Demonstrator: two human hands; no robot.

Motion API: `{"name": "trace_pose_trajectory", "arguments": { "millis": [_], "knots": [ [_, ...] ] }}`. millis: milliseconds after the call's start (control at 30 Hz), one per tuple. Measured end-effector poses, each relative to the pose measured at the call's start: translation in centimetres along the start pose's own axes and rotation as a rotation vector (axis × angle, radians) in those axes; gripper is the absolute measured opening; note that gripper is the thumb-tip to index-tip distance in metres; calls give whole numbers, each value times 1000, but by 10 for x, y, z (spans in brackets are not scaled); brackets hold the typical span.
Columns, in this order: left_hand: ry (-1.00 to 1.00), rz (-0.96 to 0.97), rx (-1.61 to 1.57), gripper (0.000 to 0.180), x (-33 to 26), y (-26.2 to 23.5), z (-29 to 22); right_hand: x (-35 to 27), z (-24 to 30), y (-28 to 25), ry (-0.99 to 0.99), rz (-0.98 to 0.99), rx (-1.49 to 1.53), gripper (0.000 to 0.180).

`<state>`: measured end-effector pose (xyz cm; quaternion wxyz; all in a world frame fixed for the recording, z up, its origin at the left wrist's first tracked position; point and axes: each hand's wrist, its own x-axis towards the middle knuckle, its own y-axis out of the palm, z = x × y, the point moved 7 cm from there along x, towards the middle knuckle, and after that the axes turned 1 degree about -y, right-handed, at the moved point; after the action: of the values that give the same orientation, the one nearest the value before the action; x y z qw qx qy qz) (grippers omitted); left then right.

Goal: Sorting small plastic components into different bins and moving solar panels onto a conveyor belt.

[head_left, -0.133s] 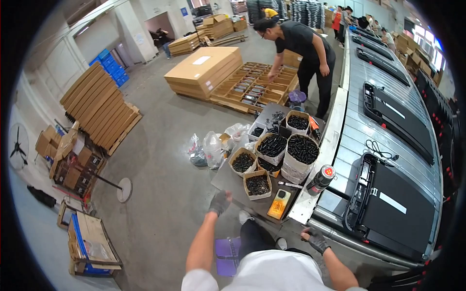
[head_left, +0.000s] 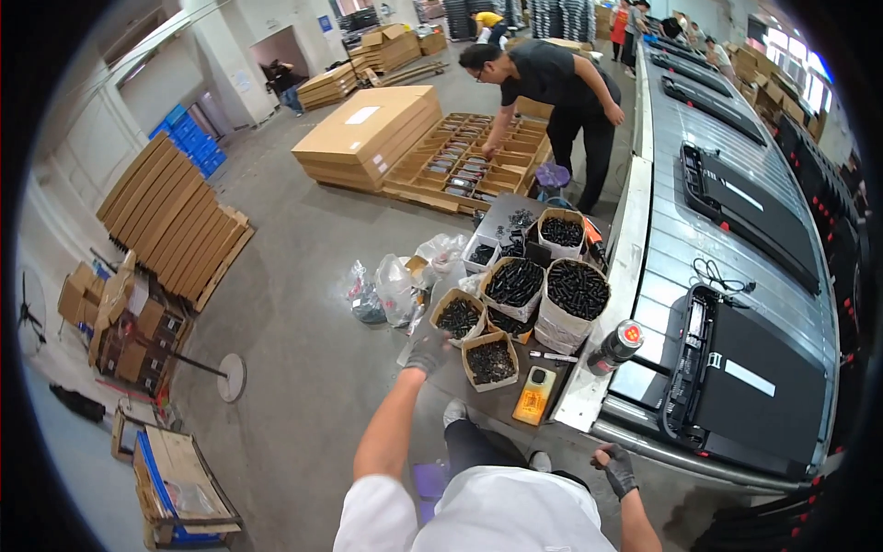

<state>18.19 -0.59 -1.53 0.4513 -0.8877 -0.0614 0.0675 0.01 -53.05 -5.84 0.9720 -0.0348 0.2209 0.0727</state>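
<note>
My left hand (head_left: 427, 352), in a grey glove, reaches to the table's left edge beside an open carton of small black parts (head_left: 490, 360). Its fingers are smeared by motion, so their shape is unclear. Just behind it stands another carton of black pieces (head_left: 458, 316). My right hand (head_left: 615, 467), gloved with bare fingertips, is held low in front of the conveyor's near end. Its fingers are curled closed, and anything inside is too small or hidden to make out. A phone in a yellow-orange case (head_left: 533, 396) lies on the dark table between the hands.
Taller cartons of black parts (head_left: 572, 294) crowd the table. A dark bottle (head_left: 614, 348) stands on the conveyor's edge. Flat black machines with cords (head_left: 750, 382) lie along the roller conveyor (head_left: 676, 221). Ahead, a co-worker (head_left: 561, 87) bends over a divided carton (head_left: 460, 166).
My left hand has moved forward and right, up to the cartons. My right hand stays low and curled. The whole view has shifted slightly; the co-worker still reaches into the divided carton.
</note>
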Motion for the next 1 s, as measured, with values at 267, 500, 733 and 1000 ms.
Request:
{"name": "trace_pose_trajectory", "arguments": {
  "millis": [267,500,733,1000],
  "knots": [
    [422,255,578,27,113,69,42,27,28,176,-22,-137,43,16],
    [618,573,688,31,117,129,50,46,78,284,-174,-109,-182,16],
    [889,475,715,24,124,136,35,58,139,303,-117,-175,-91,30],
    [234,442,81,34,127,15,46,97,122,288,-88,-164,-103,21]
  ]
}}
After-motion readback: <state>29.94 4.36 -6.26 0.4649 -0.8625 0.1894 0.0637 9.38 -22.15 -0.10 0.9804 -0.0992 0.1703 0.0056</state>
